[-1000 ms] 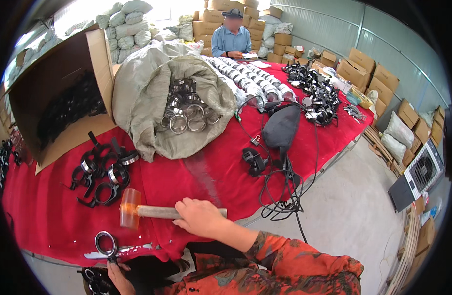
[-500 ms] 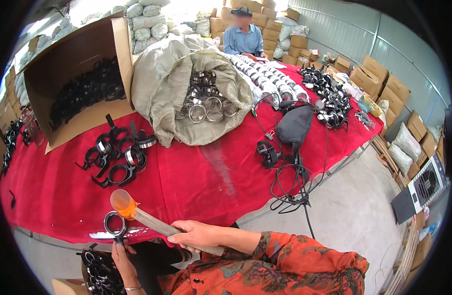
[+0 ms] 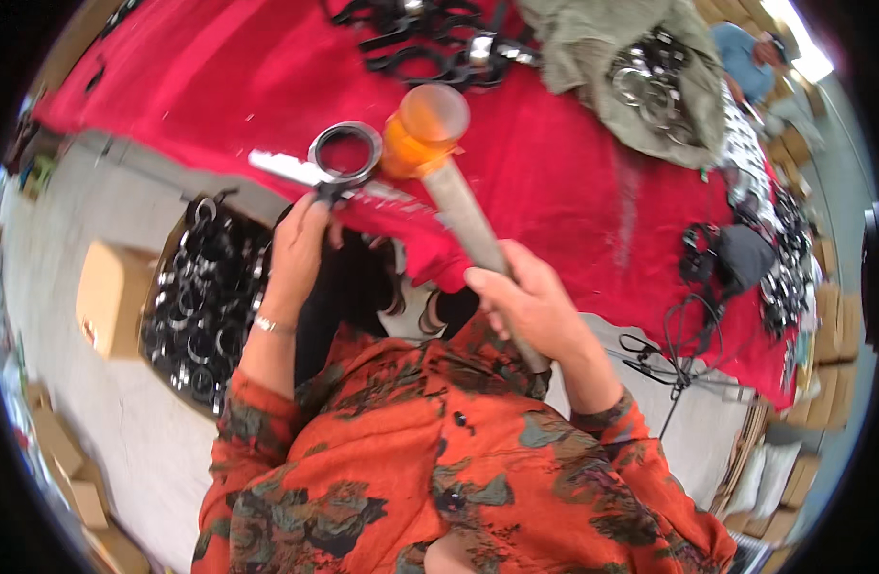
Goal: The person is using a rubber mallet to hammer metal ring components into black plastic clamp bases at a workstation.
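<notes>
While the red-clothed table (image 3: 564, 172) sprawls across the view, its fabric droops in a bunched tongue towards the lap, and there's a hazard straight off: snag that loose edge with an arm and whatever rests on it could be dragged out of line. Over at the far right sits the woven sack (image 3: 578, 43), mouth gaping, metal rings (image 3: 640, 88) heaped inside; one knock and they'd likely roll. Down to the left, past the forearm, an open carton (image 3: 123, 301) is loaded with black-and-silver clamps (image 3: 198, 316), tangled enough that lifting one might bring others along. Now the mallet (image 3: 466, 212), amber-headed and wooden-handled, slanting up: the right hand (image 3: 535, 297) has that handle firmly wrapped, thumb lying across it. And look at the left hand (image 3: 300, 234), pinching the black stem of a ring clamp (image 3: 347, 180) at the near edge, its round loop just beside the mallet's head; whether the two touch, I can't tell from here. That closeness is the real worry: a glancing stroke, from a skewed handle or a slack pinch, could land on those fingertips or send the loop twisting.
</notes>
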Motion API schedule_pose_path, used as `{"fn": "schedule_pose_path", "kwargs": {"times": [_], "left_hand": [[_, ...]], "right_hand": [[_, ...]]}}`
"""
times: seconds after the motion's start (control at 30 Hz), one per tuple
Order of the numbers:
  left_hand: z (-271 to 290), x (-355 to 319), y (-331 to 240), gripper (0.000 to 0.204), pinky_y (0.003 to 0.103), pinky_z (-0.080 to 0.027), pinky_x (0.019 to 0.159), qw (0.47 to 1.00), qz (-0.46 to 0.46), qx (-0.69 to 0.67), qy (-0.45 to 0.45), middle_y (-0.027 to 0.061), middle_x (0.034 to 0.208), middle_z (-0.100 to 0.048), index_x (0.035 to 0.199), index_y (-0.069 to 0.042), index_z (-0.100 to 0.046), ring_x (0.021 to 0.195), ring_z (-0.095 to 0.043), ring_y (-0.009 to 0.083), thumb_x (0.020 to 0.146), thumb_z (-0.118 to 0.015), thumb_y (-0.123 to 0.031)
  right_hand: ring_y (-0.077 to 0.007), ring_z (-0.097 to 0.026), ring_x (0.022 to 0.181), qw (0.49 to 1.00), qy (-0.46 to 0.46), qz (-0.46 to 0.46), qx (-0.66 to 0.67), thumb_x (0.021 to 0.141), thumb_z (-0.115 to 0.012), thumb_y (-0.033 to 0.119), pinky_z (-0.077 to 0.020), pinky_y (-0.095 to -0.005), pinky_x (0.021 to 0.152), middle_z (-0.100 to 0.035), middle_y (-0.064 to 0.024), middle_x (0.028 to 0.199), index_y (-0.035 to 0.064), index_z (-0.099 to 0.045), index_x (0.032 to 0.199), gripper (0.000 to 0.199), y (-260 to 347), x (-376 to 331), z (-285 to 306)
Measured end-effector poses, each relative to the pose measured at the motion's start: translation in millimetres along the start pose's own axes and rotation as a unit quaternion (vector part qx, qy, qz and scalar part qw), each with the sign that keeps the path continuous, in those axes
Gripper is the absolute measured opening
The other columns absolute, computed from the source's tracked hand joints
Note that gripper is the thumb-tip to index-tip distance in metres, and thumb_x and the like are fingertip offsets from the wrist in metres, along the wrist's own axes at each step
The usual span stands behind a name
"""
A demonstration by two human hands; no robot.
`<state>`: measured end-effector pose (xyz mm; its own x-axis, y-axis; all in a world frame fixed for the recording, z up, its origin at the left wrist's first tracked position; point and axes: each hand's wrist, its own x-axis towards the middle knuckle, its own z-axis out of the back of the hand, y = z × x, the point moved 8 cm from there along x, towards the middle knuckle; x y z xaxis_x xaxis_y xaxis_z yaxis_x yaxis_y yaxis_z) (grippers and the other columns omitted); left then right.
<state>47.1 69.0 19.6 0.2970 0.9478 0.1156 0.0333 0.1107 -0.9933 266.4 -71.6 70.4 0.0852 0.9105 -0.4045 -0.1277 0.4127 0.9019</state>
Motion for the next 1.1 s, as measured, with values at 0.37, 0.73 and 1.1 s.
{"fn": "schedule_pose_path", "kwargs": {"times": [0.37,0.73,1.1], "left_hand": [[6.9,-8.1,1.8,0.035,0.024,-0.039,0.058,0.999,-0.036,-0.010,-0.002,-0.0007,0.063,-0.049,0.098,0.001,-0.060,0.061,-0.046,0.0082,0.100,-0.045,-0.030],[8.5,-6.9,8.2,0.030,0.024,-0.040,0.056,0.999,-0.039,-0.006,-0.026,-0.0001,0.064,-0.050,0.095,-0.001,-0.058,0.059,-0.047,0.0084,0.099,-0.047,-0.029],[6.6,-9.6,2.4,0.031,0.025,-0.040,0.058,0.999,-0.024,0.002,-0.029,0.0015,0.064,-0.050,0.095,0.000,-0.058,0.060,-0.048,0.0099,0.100,-0.046,-0.028]], "right_hand": [[-0.0048,-0.045,0.048,0.963,-0.053,0.173,-0.201,0.091,-0.061,0.022,-0.0360,-0.0225,0.043,-0.048,0.0019,0.062,0.0023,-0.050,0.102,0.025,24.5,-13.0,-17.3],[-0.0122,-0.052,0.055,0.931,-0.039,0.240,-0.272,0.087,-0.065,0.019,-0.0413,-0.0303,0.049,-0.053,-0.0082,0.065,-0.0015,-0.051,0.103,0.030,78.9,-12.6,-47.3],[-0.0350,-0.062,0.065,0.936,-0.044,0.249,-0.244,0.088,-0.065,0.029,-0.0472,-0.0399,0.058,-0.060,-0.0210,0.074,-0.0022,-0.049,0.096,0.035,131.9,24.5,-50.6]]}}
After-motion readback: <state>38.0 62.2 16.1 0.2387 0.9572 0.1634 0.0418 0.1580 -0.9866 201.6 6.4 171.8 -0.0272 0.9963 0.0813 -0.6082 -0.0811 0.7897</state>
